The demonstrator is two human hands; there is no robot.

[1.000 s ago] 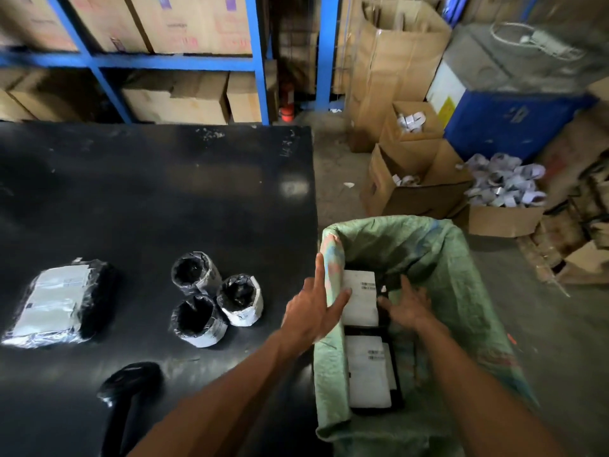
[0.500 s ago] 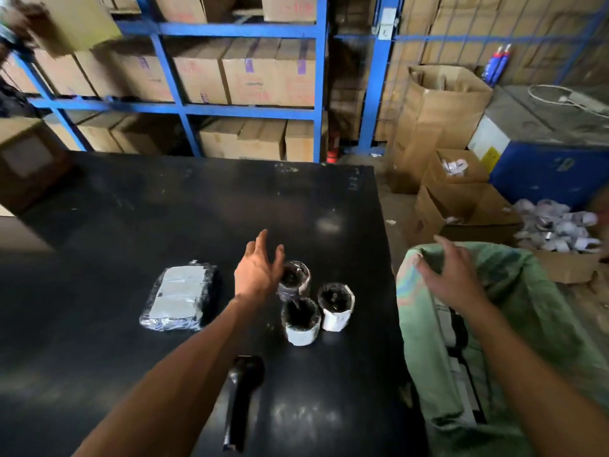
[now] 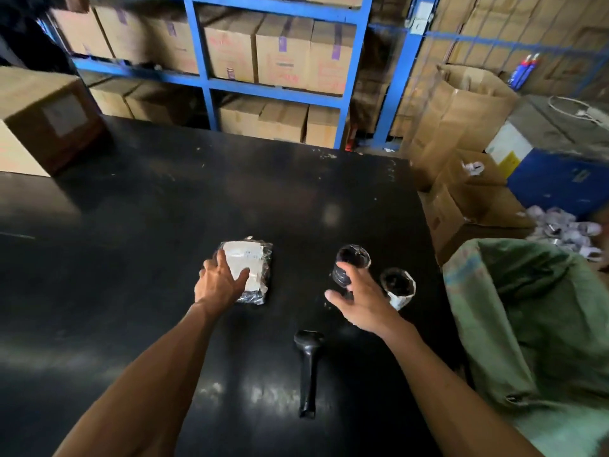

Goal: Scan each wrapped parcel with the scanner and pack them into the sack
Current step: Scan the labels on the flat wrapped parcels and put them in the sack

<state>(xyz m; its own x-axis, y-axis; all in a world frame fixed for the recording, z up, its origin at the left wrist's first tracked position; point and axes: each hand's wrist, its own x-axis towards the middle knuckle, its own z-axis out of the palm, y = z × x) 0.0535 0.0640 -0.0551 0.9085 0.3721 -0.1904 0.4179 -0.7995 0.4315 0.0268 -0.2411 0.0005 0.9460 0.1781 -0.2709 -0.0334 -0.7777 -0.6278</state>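
A flat plastic-wrapped parcel (image 3: 253, 265) with a white label lies mid-table. My left hand (image 3: 219, 282) rests on its near left part, fingers spread over the label. Two round wrapped parcels stand to the right, one (image 3: 352, 258) farther and one (image 3: 397, 286) nearer the sack; a third is hidden under my right hand (image 3: 361, 301), which hovers over them with fingers spread and holds nothing. The black scanner (image 3: 308, 364) lies on the table near me, between my arms. The green sack (image 3: 527, 308) stands open at the table's right edge.
The black table (image 3: 164, 209) runs far to the left. A cardboard box (image 3: 43, 117) sits at its far left corner. Blue shelving (image 3: 211, 84) with cartons stands behind. Open cartons (image 3: 474, 206) and a heap of white scraps (image 3: 566, 230) lie on the floor to the right.
My left hand moved left from the round parcels onto the flat parcel. My right hand left the sack's rim and came over the round parcels. The view shifted left.
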